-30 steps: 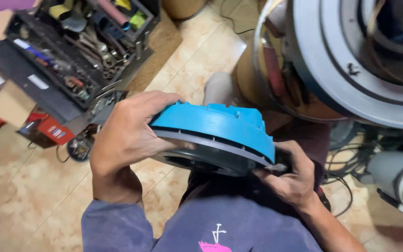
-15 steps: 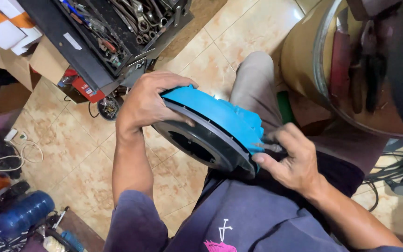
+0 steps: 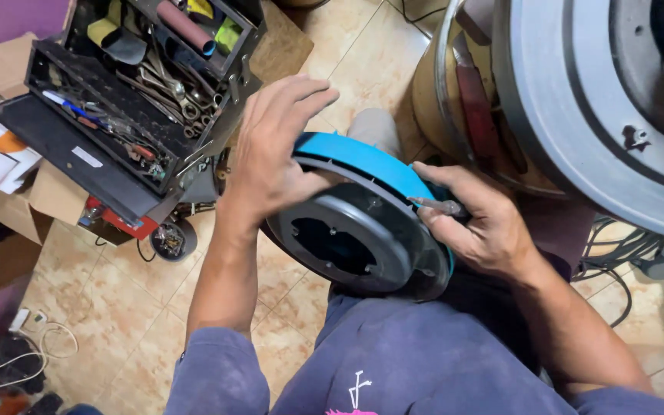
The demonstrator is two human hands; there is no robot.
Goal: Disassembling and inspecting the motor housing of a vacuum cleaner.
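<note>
Item 1: cardboard boxes (image 3: pixel 17 196), brown, with white and orange panels, lay far out beyond the left hand, beside the open black metal toolbox (image 3: pixel 128 107). A small white rectangular label (image 3: pixel 86 157) sat on the toolbox's lower tray front. The trays held wrenches, a maroon cylinder and yellow-green bits (contents too crowded to list fully).

Item 2: left hand (image 3: pixel 274 157), palm down, fingers spread and reaching away from the body, pressed flat on the upper left edge of the round blue and dark grey plastic housing (image 3: pixel 359 223); not closed around it, a wide flat hold.

Item 3: right hand (image 3: pixel 478 223), curled at the housing's right rim, pinched a slim metal-tipped tool (image 3: pixel 436 205) between thumb and fingers, its tip pointing left over the rim toward the left hand. Whether the tip touched the housing could not be told.

Item 4: the housing rested on the person's lap between both hands, tilted, its dark hollow face turned toward the wearer and slightly left, blue back away. Being round, it showed no clear long axis.

Item 5: large grey metal drum (image 3: pixel 601 107), beyond the right hand, above a tiled floor (image 3: pixel 117 307).
</note>
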